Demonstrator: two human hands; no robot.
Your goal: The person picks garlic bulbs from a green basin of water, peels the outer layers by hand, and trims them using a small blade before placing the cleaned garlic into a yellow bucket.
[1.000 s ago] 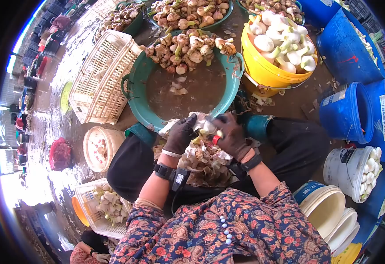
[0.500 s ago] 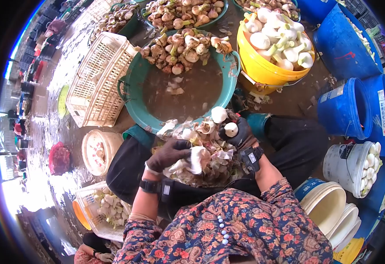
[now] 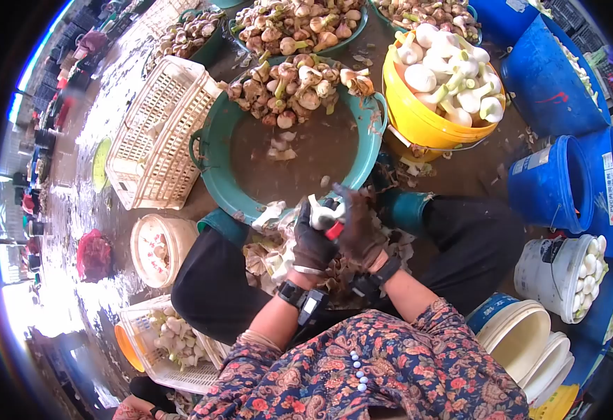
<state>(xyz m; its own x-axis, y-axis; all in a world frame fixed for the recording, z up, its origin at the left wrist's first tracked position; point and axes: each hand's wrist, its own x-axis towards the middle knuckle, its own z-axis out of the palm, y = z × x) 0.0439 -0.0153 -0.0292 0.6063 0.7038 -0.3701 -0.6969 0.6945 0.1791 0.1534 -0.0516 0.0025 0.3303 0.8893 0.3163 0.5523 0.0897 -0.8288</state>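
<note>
Both gloved hands meet over my lap. My left hand (image 3: pixel 315 245) is closed around a white garlic bulb (image 3: pixel 326 214), partly covered by the fingers. Against it, on the right, is my right hand (image 3: pixel 362 227), its fingers curled. A small red object (image 3: pixel 335 230) shows between the hands, seemingly in the right hand's grip; its kind is hidden. Garlic skins (image 3: pixel 268 259) are heaped below the hands. Just beyond stands a green tub (image 3: pixel 215 178) with unpeeled garlic bulbs (image 3: pixel 285 87) piled at its far side.
A yellow bucket (image 3: pixel 418 129) heaped with peeled white garlic stands at the far right. White crates (image 3: pixel 156 133) and a pale bucket (image 3: pixel 156 248) are on the left. Blue buckets (image 3: pixel 541 182), a white bucket of bulbs (image 3: pixel 548 269) and stacked pails (image 3: pixel 509 336) line the right.
My left hand has moved right and up, leaving the pale skin it held, and is now on a bulb. The right hand has shifted slightly down-left; the red object has come into view.
</note>
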